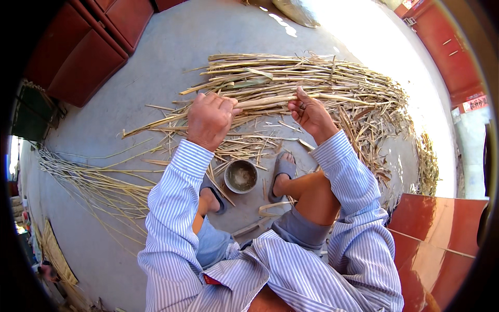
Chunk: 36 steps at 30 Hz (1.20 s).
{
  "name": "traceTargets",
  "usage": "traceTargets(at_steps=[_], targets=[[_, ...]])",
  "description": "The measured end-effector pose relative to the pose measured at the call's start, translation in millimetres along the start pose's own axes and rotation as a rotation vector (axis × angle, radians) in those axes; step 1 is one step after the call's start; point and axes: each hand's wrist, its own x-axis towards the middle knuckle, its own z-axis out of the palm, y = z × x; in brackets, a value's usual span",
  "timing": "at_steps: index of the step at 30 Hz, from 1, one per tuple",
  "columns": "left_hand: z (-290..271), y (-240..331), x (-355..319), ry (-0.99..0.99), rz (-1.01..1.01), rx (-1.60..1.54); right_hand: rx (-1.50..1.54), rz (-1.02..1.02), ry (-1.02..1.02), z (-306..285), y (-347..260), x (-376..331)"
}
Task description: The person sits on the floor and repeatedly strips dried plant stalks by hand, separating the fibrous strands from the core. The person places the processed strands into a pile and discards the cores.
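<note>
Stalk (pixel 267 102) near heap (pixel 312 73); bowl (pixel 241 191) perhaps holds water (pixel 241 178).

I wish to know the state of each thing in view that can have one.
Left hand: closed around a stalk
Right hand: pinching the stalk
Stalk: held between both hands
Bowl: upright, contents unclear
Large stalk heap: lying on the floor
Thin stalks at left: fanned out
Slippers: worn
</note>
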Motion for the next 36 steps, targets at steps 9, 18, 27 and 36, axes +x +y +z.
traceTargets(at_steps=[9,18,27,36], targets=[[-6,-16,-3,0.142,-0.695,-0.847,0.104,-0.061,-0.049,10,22,-14],[-30,-51,16,0.138,-0.302,0.289,0.14,-0.084,0.01,26,28,15],[33,2,22,-0.074,0.082,0.097,0.153,-0.017,-0.151,48,34,15],[-6,-19,23,-0.199,-0.225,-0.176,0.379,-0.15,0.007,-25,-3,32]])
